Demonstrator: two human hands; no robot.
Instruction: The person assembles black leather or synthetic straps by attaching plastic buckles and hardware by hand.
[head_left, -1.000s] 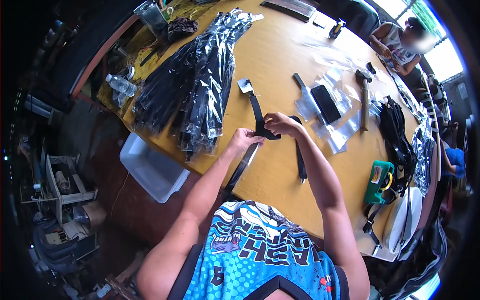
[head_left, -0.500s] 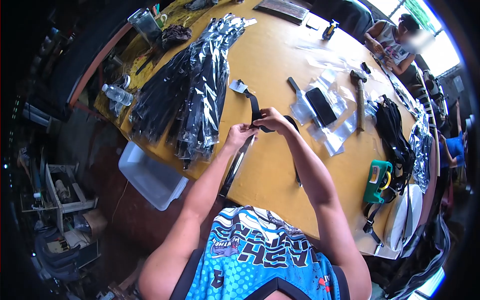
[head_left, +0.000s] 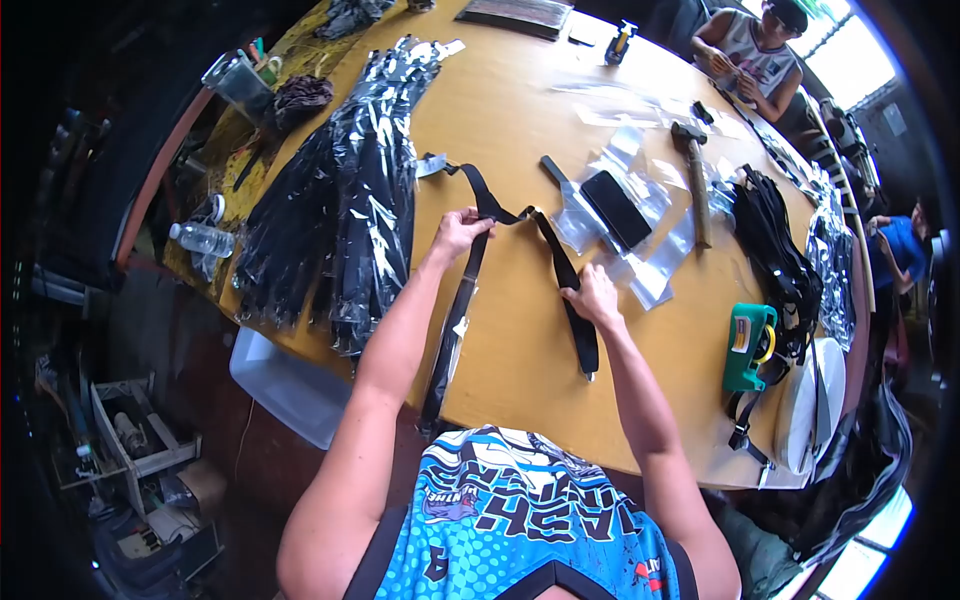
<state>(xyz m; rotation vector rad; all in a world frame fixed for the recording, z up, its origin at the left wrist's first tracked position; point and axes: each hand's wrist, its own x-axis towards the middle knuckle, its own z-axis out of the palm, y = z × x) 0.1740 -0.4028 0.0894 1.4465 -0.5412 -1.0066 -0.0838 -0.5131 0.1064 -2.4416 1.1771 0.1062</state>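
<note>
A long black strap [head_left: 555, 248] lies bent across the yellow table, with a white tag [head_left: 432, 165] at its far end. My left hand [head_left: 463, 233] is closed on the strap near its bend. From under those fingers a narrow clear plastic sleeve [head_left: 462, 310], dark along much of its length, runs down to the table's near edge. My right hand [head_left: 596, 298] grips the strap's other length, whose wider end [head_left: 584, 350] points toward me. A small metal-looking fitting [head_left: 528, 213] shows on the strap between my hands.
Left lies a pile of plastic-wrapped black straps [head_left: 370, 190]. To the right are a phone [head_left: 615, 208] on clear plastic sleeves [head_left: 655, 285], a hammer [head_left: 697, 190], more black straps [head_left: 775, 240] and a green tape dispenser [head_left: 743, 345]. A co-worker [head_left: 755, 55] is at the far right.
My hands have moved apart: the right has come down and right along the strap, drawing that length out straighter. My left stays at the bend. The whole view has shifted slightly.
</note>
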